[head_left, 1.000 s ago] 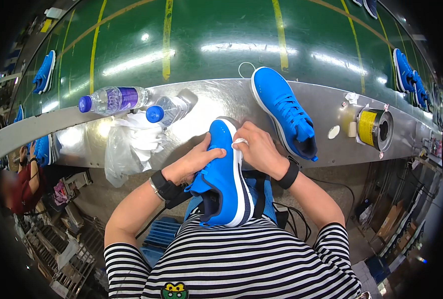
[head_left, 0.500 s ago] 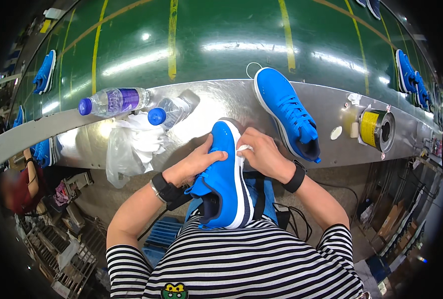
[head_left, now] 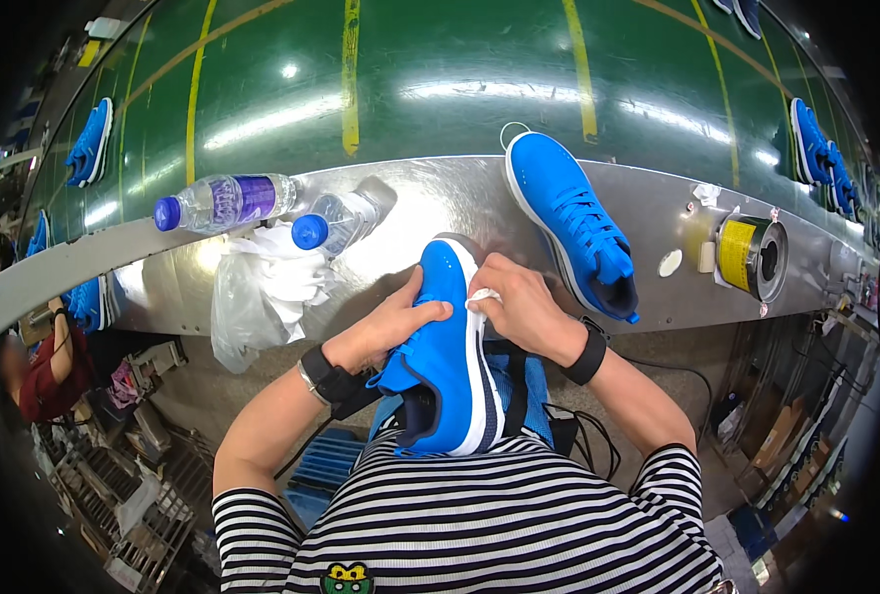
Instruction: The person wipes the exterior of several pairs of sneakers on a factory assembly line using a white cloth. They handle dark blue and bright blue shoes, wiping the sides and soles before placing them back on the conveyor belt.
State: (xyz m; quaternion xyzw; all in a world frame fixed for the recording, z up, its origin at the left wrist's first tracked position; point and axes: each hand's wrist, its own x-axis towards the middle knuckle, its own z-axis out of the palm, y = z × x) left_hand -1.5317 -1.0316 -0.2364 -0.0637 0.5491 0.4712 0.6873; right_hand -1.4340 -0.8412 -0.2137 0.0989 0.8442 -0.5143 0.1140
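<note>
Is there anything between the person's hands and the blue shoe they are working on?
Nothing visible under the left hand, which lies directly on the blue shoe. The right hand presses a small white cloth against its sole edge.

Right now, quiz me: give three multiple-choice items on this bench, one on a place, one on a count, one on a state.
1. Where does the second blue shoe lie?
A. on the metal bench, right of the held shoe
B. on the floor
C. on the person's lap

2. How many water bottles lie on the bench?
A. one
B. two
C. four

3. What is the left hand doing?
A. hanging free
B. gripping the held blue shoe
C. holding a bottle

Answers:
1 A, it rests sole down on the metal ledge.
2 B, the purple-labelled bottle and the smaller bottle, both blue-capped.
3 B, its fingers wrap the upper while the right hand presses a white cloth to the sole edge.
</note>
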